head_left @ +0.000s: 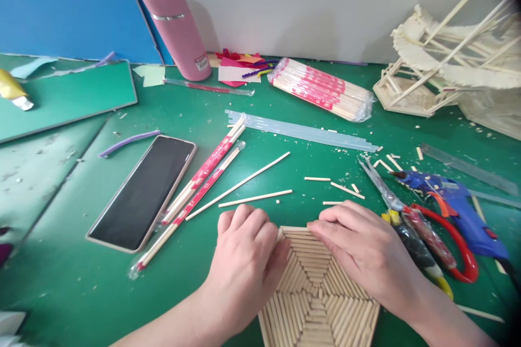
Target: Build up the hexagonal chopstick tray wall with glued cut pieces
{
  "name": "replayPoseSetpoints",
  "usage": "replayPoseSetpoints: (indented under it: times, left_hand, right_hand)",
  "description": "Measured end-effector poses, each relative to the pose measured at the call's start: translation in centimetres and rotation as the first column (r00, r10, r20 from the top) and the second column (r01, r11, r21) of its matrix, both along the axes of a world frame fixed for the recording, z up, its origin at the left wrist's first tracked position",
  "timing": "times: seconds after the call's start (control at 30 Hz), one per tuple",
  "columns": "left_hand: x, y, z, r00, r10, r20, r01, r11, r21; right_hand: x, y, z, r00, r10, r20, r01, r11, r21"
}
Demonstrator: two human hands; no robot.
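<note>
Both hands press on a hexagonal panel of wooden sticks point(317, 298) lying on the green mat point(81, 282): left hand point(244, 260) curled, right hand point(366, 246) flat-fingered. The pink flask's point(175, 24) label is unreadable.

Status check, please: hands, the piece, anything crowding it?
Left hand and right hand both resting on stick hexagon, flat on mat. Scissors close beside right hand.
</note>
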State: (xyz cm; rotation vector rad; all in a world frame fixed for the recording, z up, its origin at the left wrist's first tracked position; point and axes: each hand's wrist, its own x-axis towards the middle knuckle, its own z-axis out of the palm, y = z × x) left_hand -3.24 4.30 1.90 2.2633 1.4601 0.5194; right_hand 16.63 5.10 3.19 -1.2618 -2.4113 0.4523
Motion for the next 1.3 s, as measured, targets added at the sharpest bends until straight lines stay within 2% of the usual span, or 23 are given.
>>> replayPoseSetpoints:
  times: [1.3]
  left_hand:
    - [0.03, 0.12, 0.14, 0.999, -0.008, -0.039, 0.010, 0.998, 0.060]
  right_hand:
    - [-0.36, 0.11, -0.18, 1.000, -0.026, 0.002, 0.026, 1.000, 0.010]
